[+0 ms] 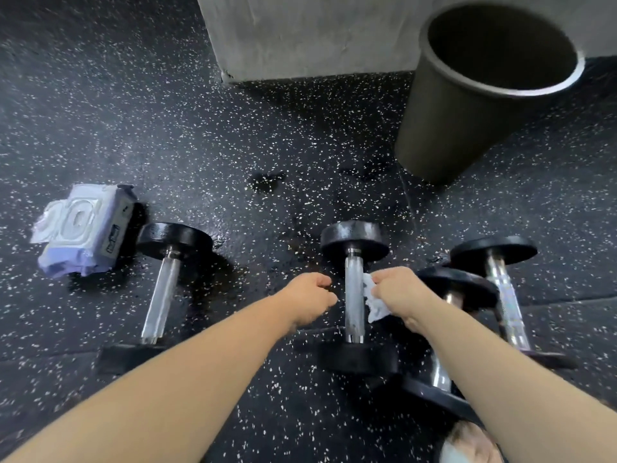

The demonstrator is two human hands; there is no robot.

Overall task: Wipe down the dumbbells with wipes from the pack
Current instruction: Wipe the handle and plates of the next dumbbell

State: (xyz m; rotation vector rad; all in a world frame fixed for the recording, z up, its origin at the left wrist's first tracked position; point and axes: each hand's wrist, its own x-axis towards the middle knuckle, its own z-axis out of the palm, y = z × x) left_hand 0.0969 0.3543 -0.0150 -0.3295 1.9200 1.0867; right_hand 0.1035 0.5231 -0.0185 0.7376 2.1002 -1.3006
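Head view: I am wiping the bar of the middle dumbbell (pixel 354 285), right hand (pixel 400 292) pinching the wipe (pixel 375 304), left hand (pixel 310 295) curled empty beside it; ends likely next.

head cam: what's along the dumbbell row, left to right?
wipes pack → leftmost dumbbell → left hand → middle dumbbell → wipe held by right hand → rightmost dumbbell

free: floor (pixel 253 262) between left dumbbell (pixel 160 295) and middle dumbbell (pixel 354 295) | blocked: right dumbbells (pixel 507 305) (close together), bin (pixel 460 121) beyond
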